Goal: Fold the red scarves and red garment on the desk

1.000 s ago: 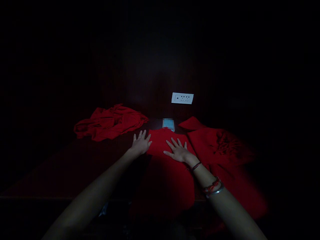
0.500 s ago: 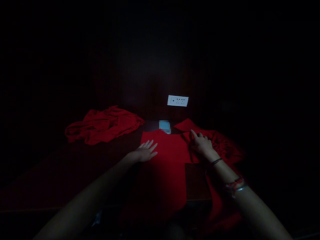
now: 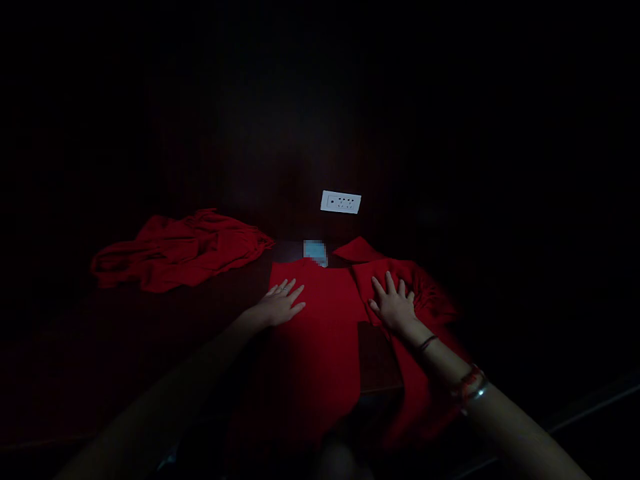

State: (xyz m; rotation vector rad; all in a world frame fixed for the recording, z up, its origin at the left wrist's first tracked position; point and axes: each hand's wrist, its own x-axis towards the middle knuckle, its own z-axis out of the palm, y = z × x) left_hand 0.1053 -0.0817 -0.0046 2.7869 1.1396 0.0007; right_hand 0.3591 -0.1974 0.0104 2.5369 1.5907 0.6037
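Left hand (image 3: pixel 281 308) lay on red cloth (image 3: pixel 325 297), right hand (image 3: pixel 395 311) on neighbouring cloth (image 3: pixel 429 288), both spread flat; looked light, soft, best held by corners

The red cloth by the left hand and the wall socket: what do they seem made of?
Red cloth: probably soft fabric, matte, as it lies smooth without shine; the fibre cannot be told. Wall socket: likely plastic, smooth, from its even, pale faceplate.
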